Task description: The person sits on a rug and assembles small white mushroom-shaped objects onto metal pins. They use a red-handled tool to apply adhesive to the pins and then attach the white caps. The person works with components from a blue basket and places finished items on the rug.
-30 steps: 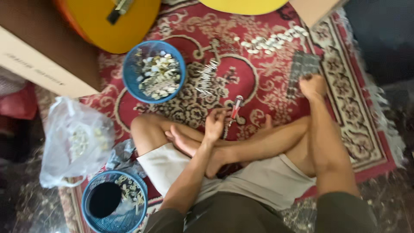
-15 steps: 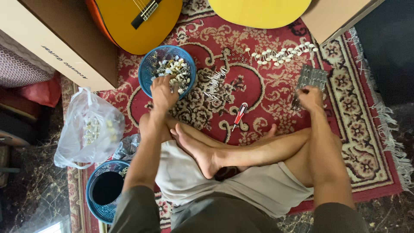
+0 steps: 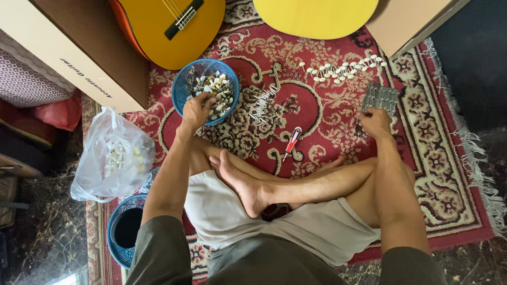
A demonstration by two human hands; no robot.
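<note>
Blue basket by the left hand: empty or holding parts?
Holding parts. The blue basket has small pale and brass pieces heaped inside; the left hand reaches into them.

A red carpet [image 3: 338,126] with cream floral scrollwork carries a blue mesh basket [image 3: 196,74], a red-and-white screwdriver [image 3: 292,141], and two yellow-orange guitars [image 3: 174,31].

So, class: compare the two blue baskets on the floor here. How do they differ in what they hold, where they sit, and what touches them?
The upper blue basket holds small pale and brass-coloured parts; the lower blue basket looks dark and mostly empty inside. The upper one sits in full view on the red rug, with the left hand reaching into it; the lower one is partly hidden by the left arm and by a clear plastic bag, and no hand touches it. Both are round, blue and mesh-walled.
</note>
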